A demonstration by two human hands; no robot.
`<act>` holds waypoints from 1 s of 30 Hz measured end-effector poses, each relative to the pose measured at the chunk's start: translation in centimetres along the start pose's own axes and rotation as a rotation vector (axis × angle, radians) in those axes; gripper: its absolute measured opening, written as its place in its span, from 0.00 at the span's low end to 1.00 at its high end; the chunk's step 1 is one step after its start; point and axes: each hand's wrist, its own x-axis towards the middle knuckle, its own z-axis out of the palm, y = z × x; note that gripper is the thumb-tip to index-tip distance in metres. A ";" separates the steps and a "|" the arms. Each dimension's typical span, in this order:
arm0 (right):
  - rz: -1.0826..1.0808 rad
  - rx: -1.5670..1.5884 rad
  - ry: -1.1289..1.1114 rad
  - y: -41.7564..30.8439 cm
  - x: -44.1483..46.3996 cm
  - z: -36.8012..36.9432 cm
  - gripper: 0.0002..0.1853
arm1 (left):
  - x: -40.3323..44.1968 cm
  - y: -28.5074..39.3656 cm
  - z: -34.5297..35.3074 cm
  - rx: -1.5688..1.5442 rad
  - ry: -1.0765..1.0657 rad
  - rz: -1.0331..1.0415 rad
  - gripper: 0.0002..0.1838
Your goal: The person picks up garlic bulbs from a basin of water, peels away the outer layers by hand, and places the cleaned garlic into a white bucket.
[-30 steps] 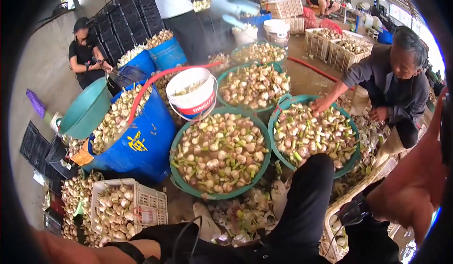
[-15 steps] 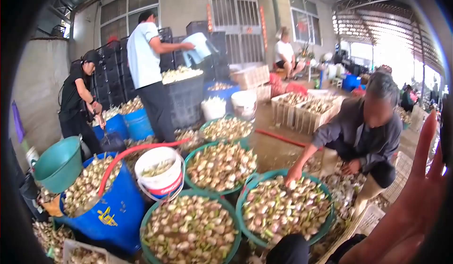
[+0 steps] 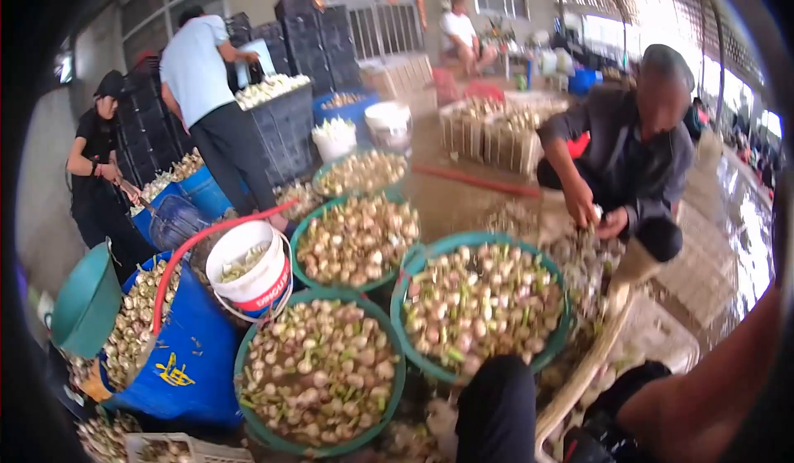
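Garlic bulbs [image 3: 488,306], heaped in green tub [image 3: 399,307], right of centre in frame. Right hand [image 3: 707,380], lower right: fingers lost at dark edge, grip cannot be told. Left hand: not shown. Co-worker's hand [image 3: 582,205]: lifted from tub since earlier view; tub thereby left untouched.

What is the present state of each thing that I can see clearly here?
Front tub: lidless, filled with garlic
Right tub: lidless, filled with garlic
Near bucket: upright, lidless, partly filled
Near barrel: lidless, loaded with garlic
Green basin: tilted
Red hose: curved, lying over that barrel
Black crates: stacked
Floor at right: wet
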 end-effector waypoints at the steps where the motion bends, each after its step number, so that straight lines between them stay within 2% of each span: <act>1: -0.037 0.008 -0.003 0.8 0.9 0.1 0.19 | 0.0 0.3 -0.2 0.046 0.023 -0.006 0.16; 5: 0.012 0.038 -0.093 0.4 0.2 -1.0 0.19 | -0.4 2.6 -1.6 0.082 -0.026 -0.093 0.15; 7: 0.090 0.013 -0.074 -0.8 -1.6 -1.3 0.19 | 0.2 2.6 -2.2 0.048 -0.066 -0.062 0.15; 10: 0.231 -0.123 -0.117 -3.8 -4.2 -5.3 0.19 | 0.8 3.4 -1.4 -0.104 -0.076 -0.067 0.14; 12: 0.290 -0.303 -0.133 -6.0 -5.0 -9.8 0.20 | 1.9 4.5 -0.1 -0.243 0.005 -0.049 0.13; 13: 0.318 -0.391 -0.136 -7.7 -5.0 -12.0 0.20 | 0.8 4.4 0.0 -0.384 -0.027 -0.153 0.14; 14: 0.613 -0.458 -0.177 -7.4 -7.8 -12.6 0.20 | -0.7 3.7 0.1 -0.510 -0.074 -0.249 0.16; 15: 0.793 -0.430 -0.139 -5.2 -12.7 -13.6 0.19 | -0.8 3.7 1.4 -0.494 -0.114 -0.247 0.14; 16: 0.875 -0.492 -0.254 -2.5 -18.4 -15.6 0.31 | -2.8 3.2 2.6 -0.482 -0.184 -0.401 0.12; 17: 0.999 -0.497 -0.233 -0.2 -25.0 -18.3 0.33 | -2.7 4.1 3.9 -0.278 -0.309 -0.335 0.11; 18: 1.263 -0.551 -0.156 0.4 -28.8 -21.0 0.26 | -4.3 3.2 5.1 -0.292 -0.479 -0.359 0.10; 19: 1.474 -0.700 -0.130 0.5 -31.0 -23.4 0.30 | -7.3 1.4 6.1 -0.290 -0.652 -0.390 0.09; 20: 1.686 -0.839 -0.113 0.6 -32.9 -25.5 0.34 | -9.8 0.6 6.8 -0.371 -0.781 -0.611 0.08; 21: 1.656 -0.988 -0.191 0.9 -35.7 -27.6 0.34 | -12.9 -0.6 7.4 -0.434 -0.909 -0.840 0.10; 22: 1.603 -1.123 -0.275 1.9 -37.3 -28.6 0.35 | -18.1 -3.7 8.2 -0.512 -0.884 -0.703 0.14; 23: 1.523 -1.107 -0.302 3.0 -36.3 -27.8 0.34 | -16.1 -2.3 5.5 -0.445 -0.918 -0.912 0.06; 24: 1.443 -1.089 -0.324 4.3 -35.1 -26.4 0.32 | -22.4 -3.9 8.4 -0.673 -0.917 -0.926 0.07; 25: 1.390 -0.950 -0.347 6.0 -33.1 -22.8 0.31 | -22.5 -3.2 8.1 -0.698 -1.060 -0.921 0.06; 26: 1.331 -0.812 -0.364 7.7 -30.8 -18.6 0.29 | -24.9 -3.4 8.1 -0.711 -1.112 -0.817 0.06; 27: 1.330 -0.682 -0.500 9.3 -28.9 -13.8 0.27 | -26.8 -3.2 7.8 -0.713 -1.202 -0.773 0.07; 28: 1.206 -0.617 -0.538 12.4 -29.3 -8.7 0.35 | -27.5 -2.5 7.3 -0.743 -1.317 -0.806 0.08; 29: 1.230 -0.386 -0.600 11.4 -24.1 -4.2 0.36 | -28.9 -1.7 6.4 -0.689 -1.354 -0.877 0.08; 30: 0.931 -0.384 -0.524 14.0 -25.4 0.4 0.37 | -30.0 -1.1 6.1 -0.650 -1.390 -0.929 0.08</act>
